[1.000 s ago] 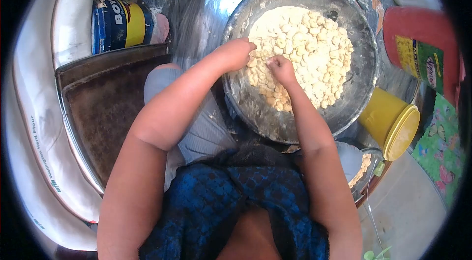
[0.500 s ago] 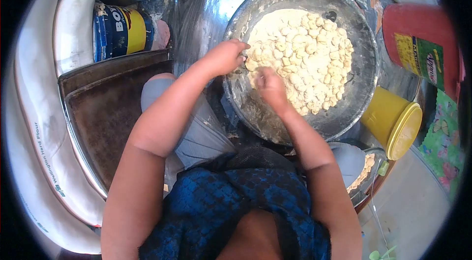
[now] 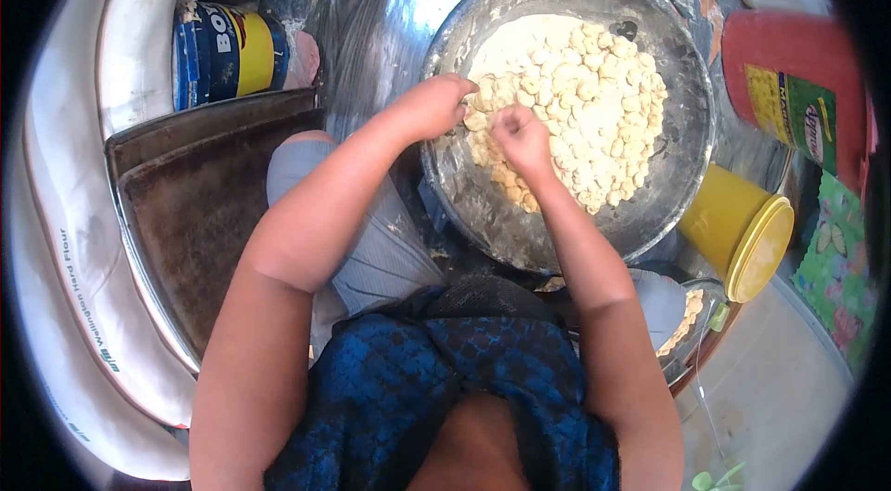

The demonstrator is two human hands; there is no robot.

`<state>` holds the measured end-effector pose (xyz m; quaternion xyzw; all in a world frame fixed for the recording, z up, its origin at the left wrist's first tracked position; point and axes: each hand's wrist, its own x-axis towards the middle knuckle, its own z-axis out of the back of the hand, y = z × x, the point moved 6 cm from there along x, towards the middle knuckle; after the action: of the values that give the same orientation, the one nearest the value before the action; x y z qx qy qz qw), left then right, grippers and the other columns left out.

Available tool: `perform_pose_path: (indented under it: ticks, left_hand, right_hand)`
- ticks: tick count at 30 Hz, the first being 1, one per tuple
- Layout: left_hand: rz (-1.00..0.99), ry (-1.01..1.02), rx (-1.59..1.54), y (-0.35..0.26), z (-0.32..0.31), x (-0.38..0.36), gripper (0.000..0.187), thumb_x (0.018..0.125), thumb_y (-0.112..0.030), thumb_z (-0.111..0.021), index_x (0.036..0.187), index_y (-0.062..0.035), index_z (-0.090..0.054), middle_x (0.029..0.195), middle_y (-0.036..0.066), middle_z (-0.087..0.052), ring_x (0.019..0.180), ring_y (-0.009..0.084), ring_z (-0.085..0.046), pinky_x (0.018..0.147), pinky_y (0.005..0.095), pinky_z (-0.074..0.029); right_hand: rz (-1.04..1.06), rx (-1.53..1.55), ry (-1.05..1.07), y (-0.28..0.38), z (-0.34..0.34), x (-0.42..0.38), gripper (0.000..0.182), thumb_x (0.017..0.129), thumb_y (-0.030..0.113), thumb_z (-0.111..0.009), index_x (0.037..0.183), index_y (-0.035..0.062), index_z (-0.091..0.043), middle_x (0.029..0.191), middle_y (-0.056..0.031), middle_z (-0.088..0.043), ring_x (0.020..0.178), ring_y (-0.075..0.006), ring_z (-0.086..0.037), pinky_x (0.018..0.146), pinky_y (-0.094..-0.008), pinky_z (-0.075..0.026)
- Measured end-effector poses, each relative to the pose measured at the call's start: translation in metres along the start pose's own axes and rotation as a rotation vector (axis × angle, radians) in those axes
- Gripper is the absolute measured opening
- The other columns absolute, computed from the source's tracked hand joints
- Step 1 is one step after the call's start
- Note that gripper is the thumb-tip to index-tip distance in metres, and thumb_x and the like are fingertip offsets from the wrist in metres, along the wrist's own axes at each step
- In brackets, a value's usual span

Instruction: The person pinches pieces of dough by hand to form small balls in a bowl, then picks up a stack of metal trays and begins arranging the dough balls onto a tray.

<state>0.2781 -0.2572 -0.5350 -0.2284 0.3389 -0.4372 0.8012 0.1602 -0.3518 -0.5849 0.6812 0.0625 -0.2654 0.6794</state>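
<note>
A wide dark basin (image 3: 682,148) holds a heap of small round dough pieces (image 3: 594,92), pale and dusted with flour. At the basin's left side, my left hand (image 3: 440,107) has its fingers curled together beside the dough; what they hold, if anything, is hidden. My right hand (image 3: 522,136) is over the near left part of the heap, thumb and fingers drawn together in a pinch. Whatever sits between those fingertips is too small to make out. Loose flour (image 3: 524,32) lies along the far left of the heap.
White flour sacks (image 3: 79,203) and dark metal trays (image 3: 204,222) stand on the left, near a blue and yellow bucket (image 3: 232,50). On the right are a red container (image 3: 789,73), a yellow lidded bucket (image 3: 738,236) and another bowl with pale pieces (image 3: 685,324).
My right hand has moved slightly up and to the right over the dough, uncovering pieces below it. My left hand has shifted a little to the right.
</note>
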Motion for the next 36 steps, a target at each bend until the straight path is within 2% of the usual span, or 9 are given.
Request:
perform_pose_path:
  ticks: [4, 10, 17, 23, 26, 29, 31, 33, 36]
  left_hand:
    - [-0.002, -0.003, -0.031, 0.002, -0.001, 0.000, 0.038, 0.077, -0.010, -0.059, 0.114, -0.0018, -0.053, 0.095, 0.018, -0.056, 0.089, 0.0312, -0.056, 0.080, 0.0372, -0.044]
    - [0.014, 0.001, -0.034, 0.004, -0.002, 0.001, 0.039, 0.077, -0.009, -0.058, 0.115, -0.0020, -0.053, 0.095, 0.018, -0.056, 0.089, 0.0305, -0.057, 0.080, 0.0366, -0.044]
    - [0.025, 0.027, -0.044, 0.002, -0.002, 0.003, 0.038, 0.077, -0.010, -0.059, 0.114, -0.0023, -0.053, 0.095, 0.018, -0.057, 0.089, 0.0307, -0.057, 0.079, 0.0369, -0.045]
    - [0.027, 0.008, -0.076, 0.007, 0.000, 0.005, 0.035, 0.077, -0.010, -0.059, 0.110, -0.0004, -0.054, 0.094, 0.019, -0.057, 0.087, 0.0314, -0.057, 0.078, 0.0378, -0.045]
    - [0.018, 0.033, -0.035, 0.006, -0.001, 0.007, 0.036, 0.076, -0.012, -0.061, 0.109, 0.0002, -0.055, 0.093, 0.019, -0.057, 0.085, 0.0320, -0.057, 0.077, 0.0382, -0.045]
    - [0.039, 0.078, 0.008, 0.003, 0.000, 0.008, 0.038, 0.075, -0.014, -0.062, 0.109, 0.0002, -0.054, 0.093, 0.019, -0.057, 0.085, 0.0323, -0.057, 0.077, 0.0380, -0.045]
    - [0.064, 0.088, 0.007, 0.005, -0.002, 0.008, 0.039, 0.074, -0.015, -0.062, 0.110, 0.0001, -0.054, 0.093, 0.019, -0.057, 0.086, 0.0324, -0.057, 0.077, 0.0377, -0.045]
    - [0.041, 0.047, -0.034, 0.008, -0.003, 0.007, 0.041, 0.074, -0.015, -0.062, 0.111, 0.0000, -0.053, 0.094, 0.019, -0.058, 0.087, 0.0322, -0.057, 0.078, 0.0373, -0.045]
    - [0.024, 0.025, -0.048, 0.007, -0.003, 0.005, 0.041, 0.075, -0.014, -0.061, 0.113, -0.0004, -0.052, 0.094, 0.018, -0.058, 0.088, 0.0318, -0.056, 0.078, 0.0370, -0.045]
  right_hand:
    - [0.135, -0.331, 0.582, 0.035, -0.054, -0.066, 0.014, 0.072, 0.003, -0.055, 0.084, 0.0061, -0.062, 0.083, -0.0113, -0.062, 0.076, -0.0274, -0.059, 0.073, -0.0345, -0.047]
    - [0.245, -0.646, -0.122, 0.003, -0.002, -0.020, 0.015, 0.075, 0.008, -0.055, 0.088, 0.0077, -0.063, 0.090, -0.0139, -0.060, 0.083, -0.0336, -0.057, 0.074, -0.0387, -0.046]
    - [0.178, -0.829, -0.028, -0.042, 0.004, 0.028, 0.012, 0.076, 0.007, -0.057, 0.086, 0.0043, -0.063, 0.084, -0.0124, -0.061, 0.077, -0.0339, -0.058, 0.070, -0.0381, -0.047]
    - [0.123, -0.024, -0.362, 0.037, 0.043, 0.022, 0.009, 0.077, 0.009, -0.062, 0.085, 0.0074, -0.063, 0.071, -0.0103, -0.063, 0.069, -0.0275, -0.062, 0.067, -0.0349, -0.049]
    - [0.220, 0.088, -0.361, 0.093, 0.037, 0.020, 0.010, 0.076, 0.007, -0.062, 0.086, 0.0074, -0.063, 0.072, -0.0089, -0.063, 0.066, -0.0220, -0.060, 0.068, -0.0326, -0.049]
    - [0.774, -0.456, -0.328, 0.138, 0.003, 0.023, 0.008, 0.075, 0.007, -0.063, 0.083, 0.0055, -0.062, 0.067, -0.0055, -0.062, 0.062, -0.0239, -0.059, 0.064, -0.0350, -0.049]
    - [0.424, -0.172, -0.257, 0.097, 0.013, 0.046, 0.014, 0.076, 0.011, -0.061, 0.089, 0.0046, -0.062, 0.080, -0.0109, -0.064, 0.072, -0.0307, -0.061, 0.067, -0.0384, -0.048]
    - [0.000, -0.598, -0.113, 0.036, 0.024, 0.058, 0.018, 0.077, 0.014, -0.058, 0.092, 0.0043, -0.062, 0.094, -0.0151, -0.061, 0.087, -0.0329, -0.058, 0.073, -0.0384, -0.046]
    - [-0.111, -0.843, -0.044, -0.033, 0.021, 0.040, 0.018, 0.077, 0.016, -0.057, 0.091, 0.0051, -0.062, 0.090, -0.0171, -0.060, 0.085, -0.0311, -0.057, 0.074, -0.0369, -0.046]
